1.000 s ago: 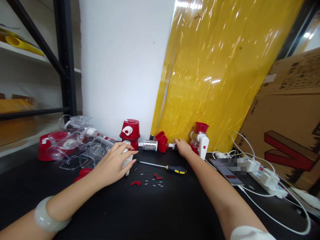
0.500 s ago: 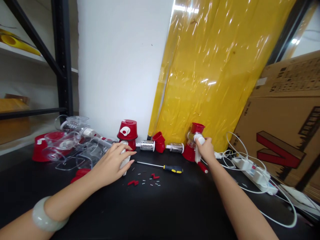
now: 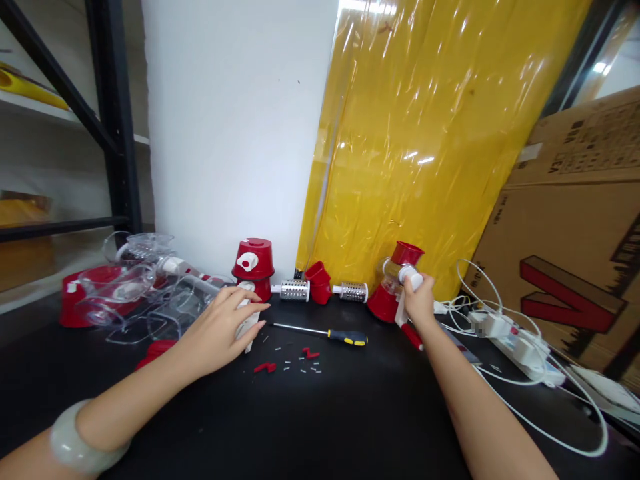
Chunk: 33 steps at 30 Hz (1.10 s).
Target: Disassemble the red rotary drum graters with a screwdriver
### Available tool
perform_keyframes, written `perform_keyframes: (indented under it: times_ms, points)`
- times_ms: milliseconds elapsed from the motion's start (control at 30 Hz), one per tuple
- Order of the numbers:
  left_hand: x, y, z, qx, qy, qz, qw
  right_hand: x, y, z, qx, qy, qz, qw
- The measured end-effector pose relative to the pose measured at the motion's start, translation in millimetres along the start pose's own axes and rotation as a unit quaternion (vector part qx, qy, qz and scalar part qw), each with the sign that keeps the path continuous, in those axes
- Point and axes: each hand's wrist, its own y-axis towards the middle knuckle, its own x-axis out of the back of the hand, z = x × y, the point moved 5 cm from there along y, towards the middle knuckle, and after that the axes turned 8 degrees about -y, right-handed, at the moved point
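Note:
My right hand (image 3: 419, 300) grips the white hub of a red rotary grater (image 3: 384, 301) at the right of the table. The grater tilts to the right, with its red-ended crank hanging below the hand. My left hand (image 3: 234, 327) rests over a white part (image 3: 249, 325), its fingers slightly spread; the part lies partly hidden beneath them. Just behind the left hand are stacked red bases (image 3: 256, 259). Two metal grating drums (image 3: 295, 290) and a red chute (image 3: 318, 283) stand between the hands. A screwdriver (image 3: 345, 337) lies in front of them.
Small screws and two red clips (image 3: 265, 367) lie on the black table (image 3: 320, 427). Clear plastic parts (image 3: 175, 310) are piled at the left. White cables and a power strip (image 3: 530, 357) lie at the right, before a large cardboard box (image 3: 565, 253).
My right hand has moved slightly right with the red grater, which now leans to the right. My left hand has barely moved. The camera view has shifted a little.

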Motion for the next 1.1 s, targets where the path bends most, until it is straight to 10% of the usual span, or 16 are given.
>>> perform_keyframes:
  times_ms: [300, 567, 867, 1100]
  points:
    - [-0.9, 1, 2, 0.003, -0.004, -0.004, 1.0, 34, 1, 11, 0.002, 0.073, -0.075, 0.994]
    - [3.5, 13, -23, 0.043, -0.148, 0.024, 0.988, 98, -51, 95, 0.132, 0.202, -0.153, 0.958]
    - [52.3, 89, -124, 0.095, -0.547, 0.018, 0.831, 115, -163, 205, 0.384, 0.214, -0.168, 0.882]
    - [51.0, 105, -112, 0.18, -0.608, -0.159, 0.757, 74, -195, 237, 0.5, 0.213, -0.106, 0.832]
